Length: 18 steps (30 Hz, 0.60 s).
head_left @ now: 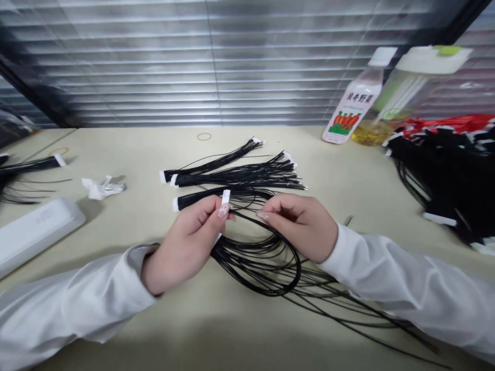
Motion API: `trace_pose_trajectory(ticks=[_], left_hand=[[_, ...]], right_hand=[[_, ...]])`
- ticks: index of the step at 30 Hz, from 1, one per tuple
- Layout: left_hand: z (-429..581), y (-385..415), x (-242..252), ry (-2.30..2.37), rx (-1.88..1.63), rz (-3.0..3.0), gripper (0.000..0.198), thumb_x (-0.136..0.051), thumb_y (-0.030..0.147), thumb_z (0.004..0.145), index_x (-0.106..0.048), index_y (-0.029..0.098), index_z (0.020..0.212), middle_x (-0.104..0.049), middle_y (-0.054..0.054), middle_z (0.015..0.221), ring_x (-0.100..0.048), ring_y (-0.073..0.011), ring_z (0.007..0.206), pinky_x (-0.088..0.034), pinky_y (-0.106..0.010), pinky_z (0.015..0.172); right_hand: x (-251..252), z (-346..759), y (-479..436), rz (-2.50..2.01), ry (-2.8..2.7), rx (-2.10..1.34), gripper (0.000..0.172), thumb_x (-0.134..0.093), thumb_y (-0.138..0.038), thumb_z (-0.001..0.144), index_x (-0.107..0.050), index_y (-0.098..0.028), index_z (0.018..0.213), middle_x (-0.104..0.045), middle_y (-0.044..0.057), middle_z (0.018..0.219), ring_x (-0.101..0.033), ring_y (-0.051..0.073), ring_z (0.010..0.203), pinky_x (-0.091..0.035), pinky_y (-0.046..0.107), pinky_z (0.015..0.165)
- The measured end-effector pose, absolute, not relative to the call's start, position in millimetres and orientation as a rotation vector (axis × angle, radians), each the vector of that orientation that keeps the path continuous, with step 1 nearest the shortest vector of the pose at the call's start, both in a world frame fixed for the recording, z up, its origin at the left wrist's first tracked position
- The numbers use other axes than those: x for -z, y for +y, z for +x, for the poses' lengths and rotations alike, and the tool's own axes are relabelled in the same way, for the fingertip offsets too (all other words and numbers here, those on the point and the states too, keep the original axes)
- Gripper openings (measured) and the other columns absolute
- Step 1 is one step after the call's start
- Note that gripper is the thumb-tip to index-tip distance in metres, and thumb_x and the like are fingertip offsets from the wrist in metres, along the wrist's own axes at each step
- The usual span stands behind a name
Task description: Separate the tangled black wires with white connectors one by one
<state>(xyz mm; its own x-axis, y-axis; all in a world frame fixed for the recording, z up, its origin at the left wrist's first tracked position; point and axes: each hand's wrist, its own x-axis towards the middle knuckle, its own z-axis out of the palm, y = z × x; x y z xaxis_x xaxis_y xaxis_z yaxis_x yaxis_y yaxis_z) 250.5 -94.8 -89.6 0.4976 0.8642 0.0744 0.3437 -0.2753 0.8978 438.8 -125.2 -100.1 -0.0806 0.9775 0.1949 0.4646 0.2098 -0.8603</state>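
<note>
My left hand (193, 237) pinches a small white connector (226, 197) between thumb and forefinger. Black wires (255, 268) run out of that hand, curve in a loop below my right hand and trail off to the lower right. My right hand (299, 224) is closed, thumb against forefinger, right beside the looped wires; whatever its fingertips hold is too small to make out. Just beyond both hands lie several bundles of black wires (232, 178), with white connectors (174, 180) at their left ends and bare metal tips at the right.
At right a pile of black harnesses (448, 175) lies beside red ones (460, 123). A labelled bottle (350, 111) and a jug (410, 87) stand behind. Leftward are a white case (38, 232), crumpled tissue (101, 188) and more wires (34, 166). A rubber band (204, 136) lies near the blinds.
</note>
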Motion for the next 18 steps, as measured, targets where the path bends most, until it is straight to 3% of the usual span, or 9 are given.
trace_pose_trajectory(ticks=[18], left_hand=[[250.9, -93.8, 90.3, 1.015, -0.7, 1.881, 0.031, -0.037, 0.037, 0.085, -0.04, 0.015, 0.065, -0.035, 0.004, 0.057, -0.03, -0.0045, 0.051, -0.028, -0.016, 0.048]], right_hand=[[99.5, 438.3, -125.9, -1.439, -1.579, -0.837, 0.026, -0.05, -0.033, 0.078, -0.047, -0.016, 0.059, -0.041, -0.005, 0.048, -0.039, 0.006, 0.043, -0.033, 0.02, 0.043]])
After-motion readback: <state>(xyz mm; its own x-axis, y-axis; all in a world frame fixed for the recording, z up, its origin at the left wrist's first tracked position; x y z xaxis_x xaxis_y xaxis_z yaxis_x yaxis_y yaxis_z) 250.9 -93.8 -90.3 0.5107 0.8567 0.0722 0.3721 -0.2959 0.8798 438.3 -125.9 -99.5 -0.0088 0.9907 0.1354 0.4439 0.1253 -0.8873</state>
